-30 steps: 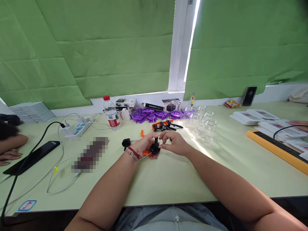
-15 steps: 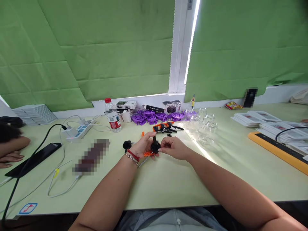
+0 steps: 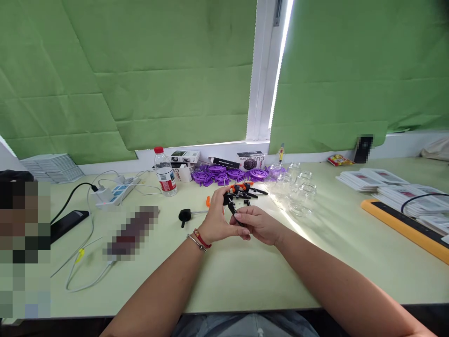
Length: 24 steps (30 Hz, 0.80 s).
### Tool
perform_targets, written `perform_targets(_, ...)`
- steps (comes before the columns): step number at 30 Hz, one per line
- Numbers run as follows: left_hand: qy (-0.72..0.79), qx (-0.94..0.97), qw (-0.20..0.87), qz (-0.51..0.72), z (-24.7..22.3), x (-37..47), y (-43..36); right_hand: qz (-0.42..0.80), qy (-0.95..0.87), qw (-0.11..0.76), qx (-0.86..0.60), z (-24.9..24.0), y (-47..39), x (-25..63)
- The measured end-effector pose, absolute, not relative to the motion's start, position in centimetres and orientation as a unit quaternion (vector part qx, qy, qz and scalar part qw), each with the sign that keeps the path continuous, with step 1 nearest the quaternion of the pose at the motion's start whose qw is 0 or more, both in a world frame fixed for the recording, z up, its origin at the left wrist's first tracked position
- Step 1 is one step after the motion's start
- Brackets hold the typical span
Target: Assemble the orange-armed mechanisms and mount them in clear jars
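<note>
Both hands meet over the middle of the table around a small black part with a slim arm (image 3: 231,205). My left hand (image 3: 218,219), with a red cord and a metal bangle at its wrist, is closed around its left side. My right hand (image 3: 258,224) pinches the near end of the slim arm, and the fingers partly hide it. Left of the hands lies a black knob-like piece (image 3: 184,215) with a metal rod. Just beyond them are several black-and-orange pieces (image 3: 247,189) and a small black piece (image 3: 247,202).
Purple plastic rings (image 3: 257,174) and small boxes lie at the back, beside a water bottle (image 3: 165,173). Glass jars (image 3: 300,200) stand to the right, near white card stacks (image 3: 380,178) and a yellow-edged board (image 3: 403,229). Cables, a power strip (image 3: 119,192) and another person are at left.
The black part has been turned, so its arm now slants down toward my right hand. The orange piece at my left hand no longer shows. At left, the other person has moved closer.
</note>
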<state>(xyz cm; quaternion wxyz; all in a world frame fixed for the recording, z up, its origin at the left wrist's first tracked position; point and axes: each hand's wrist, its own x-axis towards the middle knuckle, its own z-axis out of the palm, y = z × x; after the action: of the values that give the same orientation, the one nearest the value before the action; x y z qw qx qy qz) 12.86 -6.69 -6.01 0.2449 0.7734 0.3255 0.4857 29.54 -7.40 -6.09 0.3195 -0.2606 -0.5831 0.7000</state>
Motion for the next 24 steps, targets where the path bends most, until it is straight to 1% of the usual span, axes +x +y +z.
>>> perform_targets(2,0.325,0.793,0.159,0.489,-6.1,12.4,-6.3,0.665,-0.615,0.309,-0.290,-6.1,-7.2,29.7)
perform_targets(5,0.347,0.761,0.101,0.539,-6.3,11.3,-5.6,0.550,-0.679,0.329,-0.359,-6.1,-6.0,30.0)
perform_targets(8,0.423,0.654,0.082,0.622,-6.6,10.2,-4.4,0.366,-0.734,0.356,-0.449,-6.0,-3.8,30.0)
perform_targets(10,0.479,0.567,0.100,0.663,-7.1,9.5,-3.4,0.288,-0.752,0.332,-0.491,-6.0,-2.1,29.7)
perform_targets(13,0.541,0.493,0.147,0.666,-8.0,8.9,-2.0,0.253,-0.762,0.262,-0.536,-6.3,0.0,28.8)
perform_targets(15,0.564,0.494,0.187,0.635,-8.6,8.9,-1.5,0.235,-0.765,0.230,-0.554,-6.7,0.9,28.2)
perform_targets(17,0.570,0.524,0.212,0.596,-9.1,9.1,-1.2,0.222,-0.770,0.215,-0.558,-7.3,1.3,27.8)
perform_targets(20,0.566,0.572,0.211,0.555,-9.7,9.4,-1.1,0.204,-0.778,0.198,-0.560,-7.9,1.5,27.5)
perform_targets(24,0.573,0.592,0.199,0.530,-10.4,9.5,-0.9,0.167,-0.792,0.178,-0.560,-8.3,1.8,27.2)
